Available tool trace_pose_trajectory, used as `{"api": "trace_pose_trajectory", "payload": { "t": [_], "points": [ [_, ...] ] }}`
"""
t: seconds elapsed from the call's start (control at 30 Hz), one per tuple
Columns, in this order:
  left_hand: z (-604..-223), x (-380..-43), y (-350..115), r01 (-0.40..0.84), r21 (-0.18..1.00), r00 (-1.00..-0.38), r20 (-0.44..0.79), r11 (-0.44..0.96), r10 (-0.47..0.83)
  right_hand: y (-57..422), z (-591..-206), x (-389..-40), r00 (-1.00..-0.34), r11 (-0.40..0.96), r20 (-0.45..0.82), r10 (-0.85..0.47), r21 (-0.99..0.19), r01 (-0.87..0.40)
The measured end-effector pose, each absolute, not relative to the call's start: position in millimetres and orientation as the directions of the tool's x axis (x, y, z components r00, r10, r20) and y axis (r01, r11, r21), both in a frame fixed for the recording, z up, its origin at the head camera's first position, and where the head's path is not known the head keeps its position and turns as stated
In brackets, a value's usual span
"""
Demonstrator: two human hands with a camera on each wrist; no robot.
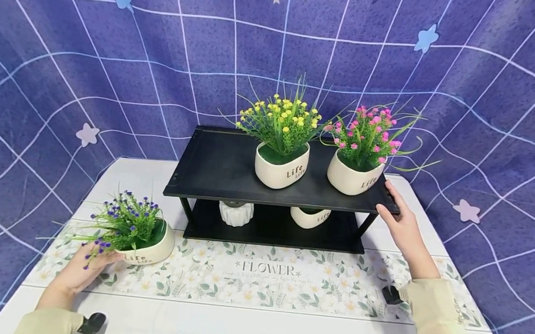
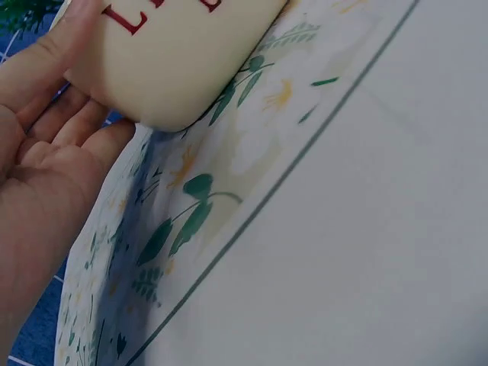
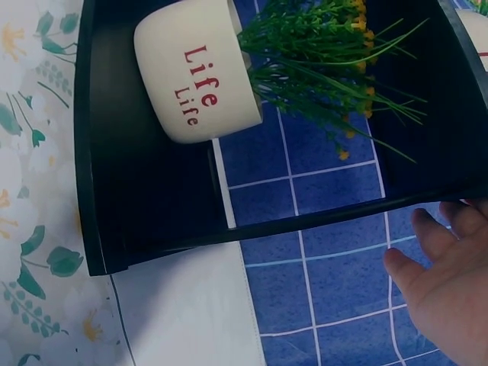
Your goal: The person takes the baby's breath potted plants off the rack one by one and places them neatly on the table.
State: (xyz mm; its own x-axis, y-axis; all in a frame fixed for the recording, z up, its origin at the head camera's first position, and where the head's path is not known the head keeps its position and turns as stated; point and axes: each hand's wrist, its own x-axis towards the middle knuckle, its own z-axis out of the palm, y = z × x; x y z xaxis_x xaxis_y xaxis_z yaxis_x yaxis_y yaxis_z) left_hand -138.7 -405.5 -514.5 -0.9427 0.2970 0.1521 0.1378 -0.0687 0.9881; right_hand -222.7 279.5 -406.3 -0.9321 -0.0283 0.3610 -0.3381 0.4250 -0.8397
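At the left of the head view, my left hand (image 1: 82,270) grips the end of a cream pot of purple artificial flowers (image 1: 149,252). Its thumb lies on the lettered side of the pot (image 2: 164,69) in the left wrist view. A black two-tier shelf (image 1: 217,159) stands in the middle, and my right hand (image 1: 403,229) holds the right end of its top board. On that board are a pot of yellow flowers (image 1: 278,173) and a pot of pink flowers (image 1: 351,177). Part of the right hand (image 3: 450,267) shows by the shelf's side in the right wrist view.
On the lower tier stand a white ribbed pot (image 1: 237,215) and a cream pot (image 1: 310,218), whose tops the upper board hides. A floral runner (image 1: 265,284) lies across the white table (image 1: 239,323). Behind hangs a blue gridded curtain (image 1: 139,87).
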Motion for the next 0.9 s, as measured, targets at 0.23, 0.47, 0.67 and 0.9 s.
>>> {"api": "trace_pose_trajectory", "payload": {
  "t": [0.23, 0.47, 0.67, 0.9],
  "points": [
    [-511.1, -138.5, -384.3, 0.052, 0.947, -0.991, 0.089, 0.317, -0.102, 280.5, -404.7, -221.0, -0.941, 0.438, 0.338, -0.022, -0.843, -0.313],
    [-510.6, -139.1, -372.4, 0.018, 0.98, -0.96, 0.072, 0.197, -0.27, 279.9, -404.6, -221.0, -0.941, 0.436, 0.337, -0.02, -0.844, -0.312],
    [-506.0, -142.4, -363.2, -0.212, 0.944, -0.917, -0.104, 0.251, -0.386, 278.4, -405.3, -221.5, -0.934, 0.423, 0.356, -0.024, -0.843, -0.333],
    [-492.6, -140.5, -333.4, -0.239, 0.898, -0.928, -0.098, 0.37, -0.36, 277.3, -405.2, -221.5, -0.933, 0.438, 0.359, -0.021, -0.836, -0.331]
  ]
}}
